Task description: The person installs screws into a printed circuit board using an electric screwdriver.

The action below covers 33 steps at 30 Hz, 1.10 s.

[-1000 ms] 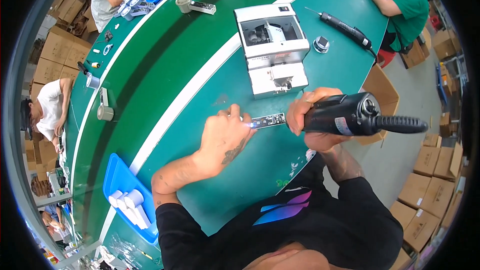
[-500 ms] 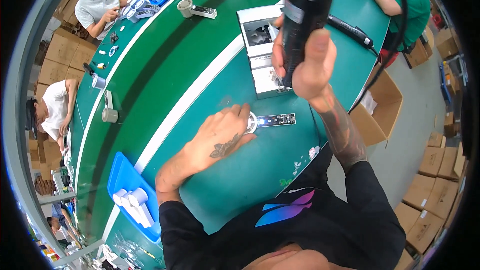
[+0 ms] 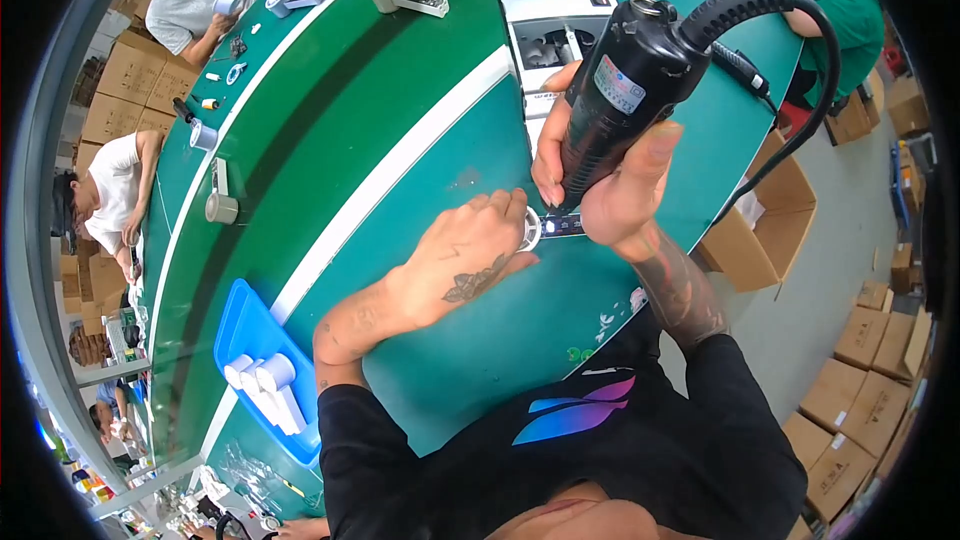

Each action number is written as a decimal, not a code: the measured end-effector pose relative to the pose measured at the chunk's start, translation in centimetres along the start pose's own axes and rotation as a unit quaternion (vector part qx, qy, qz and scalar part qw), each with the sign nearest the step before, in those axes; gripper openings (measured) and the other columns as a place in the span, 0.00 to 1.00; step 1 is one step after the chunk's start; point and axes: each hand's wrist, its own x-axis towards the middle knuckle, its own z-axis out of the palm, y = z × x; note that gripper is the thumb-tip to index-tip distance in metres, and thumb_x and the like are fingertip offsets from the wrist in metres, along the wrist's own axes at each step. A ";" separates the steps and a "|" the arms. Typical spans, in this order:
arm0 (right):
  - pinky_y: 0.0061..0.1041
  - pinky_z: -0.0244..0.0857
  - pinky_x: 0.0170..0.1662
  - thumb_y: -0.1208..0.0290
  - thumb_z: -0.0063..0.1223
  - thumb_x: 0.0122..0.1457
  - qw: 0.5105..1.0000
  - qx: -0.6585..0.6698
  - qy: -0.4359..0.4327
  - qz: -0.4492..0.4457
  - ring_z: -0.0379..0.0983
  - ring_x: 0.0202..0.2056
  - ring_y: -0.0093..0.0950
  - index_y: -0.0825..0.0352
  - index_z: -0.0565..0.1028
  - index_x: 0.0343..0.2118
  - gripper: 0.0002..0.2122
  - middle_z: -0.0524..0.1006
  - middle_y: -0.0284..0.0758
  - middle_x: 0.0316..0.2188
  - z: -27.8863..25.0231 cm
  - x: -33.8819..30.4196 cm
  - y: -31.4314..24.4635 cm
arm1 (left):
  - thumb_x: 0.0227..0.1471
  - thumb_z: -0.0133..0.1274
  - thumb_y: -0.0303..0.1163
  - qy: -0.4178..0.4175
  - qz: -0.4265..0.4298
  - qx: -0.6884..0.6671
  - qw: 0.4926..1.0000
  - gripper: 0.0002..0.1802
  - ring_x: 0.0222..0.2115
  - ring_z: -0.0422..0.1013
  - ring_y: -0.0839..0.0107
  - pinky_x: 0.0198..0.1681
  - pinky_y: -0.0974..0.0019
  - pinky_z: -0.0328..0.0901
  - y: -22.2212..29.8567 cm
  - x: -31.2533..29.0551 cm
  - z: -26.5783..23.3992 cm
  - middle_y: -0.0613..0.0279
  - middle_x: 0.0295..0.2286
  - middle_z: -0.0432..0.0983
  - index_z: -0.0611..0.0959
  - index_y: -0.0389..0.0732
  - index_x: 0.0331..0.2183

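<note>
My right hand (image 3: 632,195) is wrapped around a black corded electric screwdriver (image 3: 628,75), which stands upright with its cable at the top. Its lower end is over the long circuit board (image 3: 563,227) of a small white device; the tip is hidden behind my fingers. A bright light glows on the board. With its fingers closed, my left hand (image 3: 455,258) holds the device's round white head (image 3: 533,230) against the green table. Just behind my right hand stands a white screw-feeder-like box (image 3: 545,45) with an opening in its top, partly covered.
At lower left, a blue tray (image 3: 236,338) holds several white handheld parts. A green conveyor belt (image 3: 330,130) carries spaced devices (image 3: 222,206). Another black corded tool (image 3: 742,72) lies at right, above an open carton (image 3: 770,225). Several people sit around the line.
My right hand has brought the screwdriver down and toward the device, now covering much of the circuit board. My left hand keeps its hold. The whole view has shifted slightly.
</note>
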 end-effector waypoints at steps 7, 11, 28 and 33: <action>0.19 0.59 0.18 0.24 0.30 0.54 1.000 0.015 -0.005 -0.004 0.62 0.13 0.19 0.75 0.63 0.46 0.46 0.68 0.33 0.15 0.1 -0.1 1.1 | 0.51 0.60 0.37 0.003 0.012 0.014 1.000 0.23 0.36 0.72 0.43 0.38 0.51 0.68 0.1 0.0 0.0 0.41 0.32 0.72 0.72 0.28 0.39; 0.19 0.59 0.18 0.24 0.32 0.54 0.999 0.027 -0.019 -0.003 0.62 0.13 0.19 0.74 0.63 0.45 0.45 0.68 0.33 0.15 0.0 -0.3 1.4 | 0.50 0.61 0.36 0.002 0.007 0.004 1.000 0.23 0.37 0.72 0.44 0.38 0.51 0.68 -0.1 0.0 -0.2 0.42 0.33 0.72 0.73 0.29 0.39; 0.22 0.59 0.16 0.16 0.20 0.46 0.998 0.015 0.052 -0.036 0.62 0.12 0.23 0.70 0.64 0.44 0.50 0.66 0.32 0.13 -2.8 0.2 -2.2 | 0.49 0.63 0.34 0.032 0.038 0.036 0.998 0.27 0.34 0.75 0.48 0.33 0.54 0.71 0.1 -0.1 0.0 0.43 0.32 0.74 0.73 0.24 0.42; 0.23 0.58 0.18 0.18 0.18 0.48 0.991 -0.031 0.080 -0.102 0.59 0.12 0.21 0.70 0.61 0.52 0.51 0.64 0.30 0.16 -3.6 3.2 -4.0 | 0.51 0.60 0.40 0.000 0.019 0.051 0.999 0.31 0.37 0.74 0.48 0.39 0.54 0.69 0.0 0.2 -0.1 0.42 0.35 0.74 0.72 0.26 0.49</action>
